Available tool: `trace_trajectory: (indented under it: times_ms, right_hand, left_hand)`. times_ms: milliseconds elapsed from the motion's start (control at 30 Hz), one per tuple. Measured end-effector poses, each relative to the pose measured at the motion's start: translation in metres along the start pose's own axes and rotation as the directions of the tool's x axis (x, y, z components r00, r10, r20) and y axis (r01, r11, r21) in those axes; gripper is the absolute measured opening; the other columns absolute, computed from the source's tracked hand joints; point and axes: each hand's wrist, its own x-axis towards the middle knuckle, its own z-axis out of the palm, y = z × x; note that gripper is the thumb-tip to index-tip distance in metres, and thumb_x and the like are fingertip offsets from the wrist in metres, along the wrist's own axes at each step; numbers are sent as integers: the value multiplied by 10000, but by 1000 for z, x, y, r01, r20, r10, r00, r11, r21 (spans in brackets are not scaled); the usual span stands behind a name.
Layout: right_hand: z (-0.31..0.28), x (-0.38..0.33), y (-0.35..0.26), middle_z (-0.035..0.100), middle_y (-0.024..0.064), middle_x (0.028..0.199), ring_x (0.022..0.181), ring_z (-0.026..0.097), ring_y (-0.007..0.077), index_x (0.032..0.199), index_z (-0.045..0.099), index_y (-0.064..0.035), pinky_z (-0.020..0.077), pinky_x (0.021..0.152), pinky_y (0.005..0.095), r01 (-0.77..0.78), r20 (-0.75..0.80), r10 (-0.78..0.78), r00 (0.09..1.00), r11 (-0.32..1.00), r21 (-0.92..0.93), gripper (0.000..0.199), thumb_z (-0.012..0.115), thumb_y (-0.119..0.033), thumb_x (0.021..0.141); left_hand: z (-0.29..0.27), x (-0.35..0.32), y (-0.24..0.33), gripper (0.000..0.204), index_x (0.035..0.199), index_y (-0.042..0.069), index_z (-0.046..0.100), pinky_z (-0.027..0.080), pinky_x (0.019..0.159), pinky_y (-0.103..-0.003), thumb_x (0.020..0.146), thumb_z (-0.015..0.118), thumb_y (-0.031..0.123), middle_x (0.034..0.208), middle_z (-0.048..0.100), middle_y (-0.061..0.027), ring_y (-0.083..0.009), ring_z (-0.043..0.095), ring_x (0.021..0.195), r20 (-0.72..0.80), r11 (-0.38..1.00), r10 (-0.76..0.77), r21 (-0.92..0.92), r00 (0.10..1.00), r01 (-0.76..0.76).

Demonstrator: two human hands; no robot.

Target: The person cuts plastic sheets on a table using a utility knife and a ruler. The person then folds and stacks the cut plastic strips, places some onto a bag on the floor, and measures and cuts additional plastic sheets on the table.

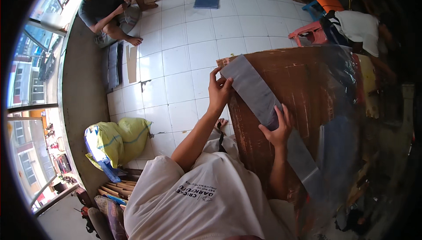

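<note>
A long, flat strip of translucent grey plastic sheet (254, 86) lies slantwise over a worn brown wooden tabletop (303, 79). At the strip's far end, my left hand (220, 93) pinches its left edge, thumb on top and the other fingers curled around the side. My right hand (278, 130) rests on the strip about halfway along, thumb and fingers spread across its width. Beyond my right wrist the plastic continues toward the near right, partly hidden by my forearm. Clear plastic sheeting (340, 152) covers the table's right side.
A person (107, 11) sits on a sack at the far left, hands together. Another person in a white top (358, 29) is at the far right, near a pink stool (307, 33). A yellow-green sack (125, 139) stands by the left wall. A blue stack (207, 0) lies on the tiled floor.
</note>
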Motion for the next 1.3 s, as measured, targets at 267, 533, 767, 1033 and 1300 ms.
trace_trajectory:
  times_ms: [267, 533, 767, 1033, 1300]
  right_hand:
    - [2, 4, 0, 495, 189, 1387, 1232, 476, 401, 1267, 600, -102, 334, 1036, 543, 47, 2, -47, 999, 992, -120, 806, 845, -418, 567]
    - [3, 3, 1, 510, 189, 1377, 1213, 490, 404, 1245, 615, -90, 357, 1013, 531, 81, -21, -84, 996, 992, -100, 790, 840, -445, 575]
    - [1, -2, 0, 463, 203, 1428, 1272, 454, 414, 1284, 593, -109, 323, 1035, 590, 43, 31, -40, 999, 994, -98, 801, 821, -482, 613]
    - [-28, -87, -31, 374, 206, 1488, 1382, 335, 427, 1318, 569, -108, 226, 1098, 654, -87, -29, 84, 996, 986, -145, 567, 716, -355, 830]
    - [-81, -279, -33, 657, 147, 1107, 979, 645, 249, 1161, 655, -44, 519, 828, 344, -394, -460, 498, 735, 866, 309, 296, 676, -170, 895]
  left_hand:
    - [-3, 5, -4, 521, 1350, 35, 376, 551, 591, -289, 901, 640, 55, 847, 656, -124, -148, 628, 754, -50, 998, 45, 49, 998, -43]
    - [-4, 9, -14, 485, 1317, 53, 414, 594, 625, -309, 890, 643, 31, 840, 660, -135, -157, 650, 776, -30, 994, 96, 48, 995, -94]
    - [-1, 3, -6, 501, 1338, 20, 400, 593, 610, -309, 895, 635, 25, 857, 662, -153, -169, 655, 771, -69, 983, 91, 166, 993, -78]
    - [-2, 4, -23, 585, 1393, 51, 362, 590, 683, -308, 903, 676, 111, 1042, 637, -215, -214, 651, 878, -53, 976, 166, 153, 985, -156]
    - [-16, 8, -37, 533, 1332, -88, 404, 567, 862, -361, 931, 652, 159, 1205, 557, -176, -268, 618, 1054, 309, 984, -63, -137, 949, 110]
